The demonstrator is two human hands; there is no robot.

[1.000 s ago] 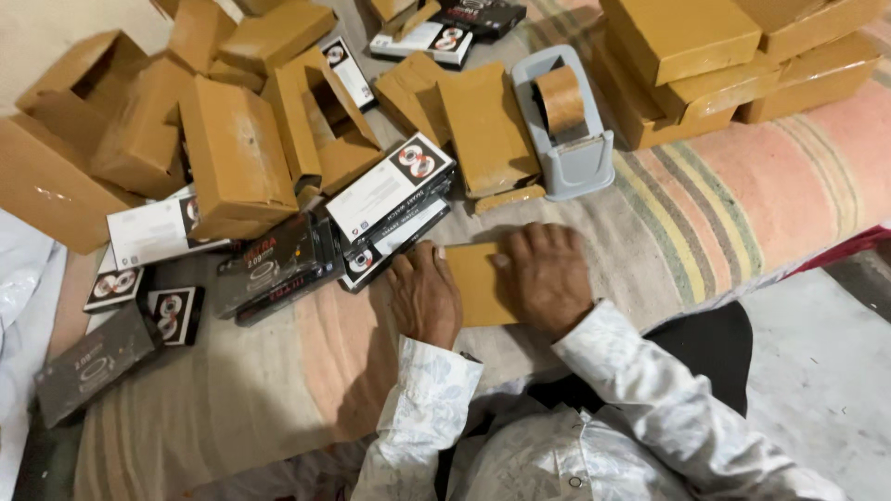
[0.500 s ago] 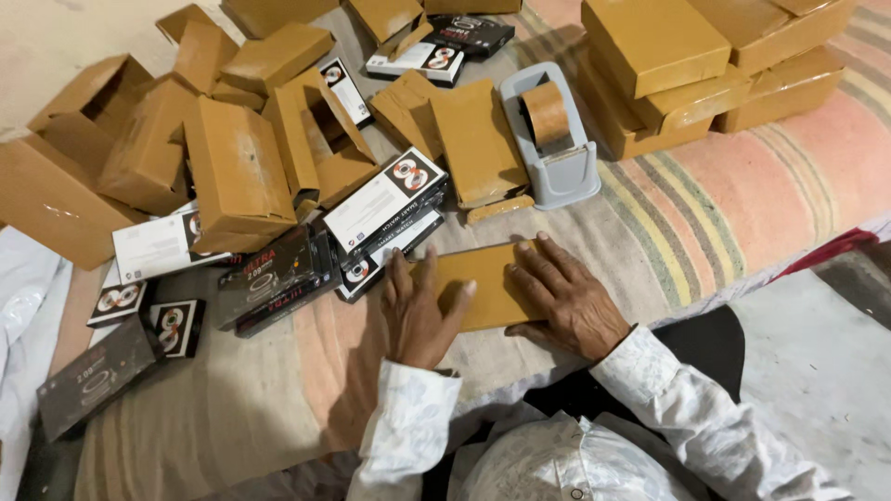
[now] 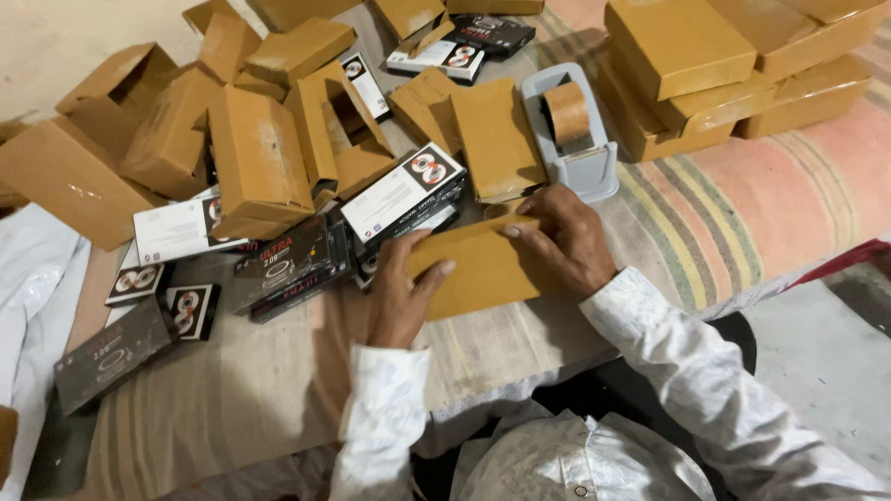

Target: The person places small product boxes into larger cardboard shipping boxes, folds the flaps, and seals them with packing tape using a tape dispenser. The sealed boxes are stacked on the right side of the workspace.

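A flat brown cardboard box [image 3: 487, 269], plain and closed, is held tilted just above the striped cloth [image 3: 705, 223] near the front edge of the bed. It is gripped at its left end by the left hand [image 3: 401, 297], thumb on top and fingers curled beneath. The right hand [image 3: 566, 239] is laid over its upper right edge, fingers bent and pressing on it. Just behind, a grey tape dispenser [image 3: 571, 130] with a brown roll is seen. To the left, black-and-white product boxes [image 3: 404, 190] are scattered among open, empty cardboard boxes [image 3: 255, 162]. Closed cardboard boxes are stacked [image 3: 687, 56] at the far right.
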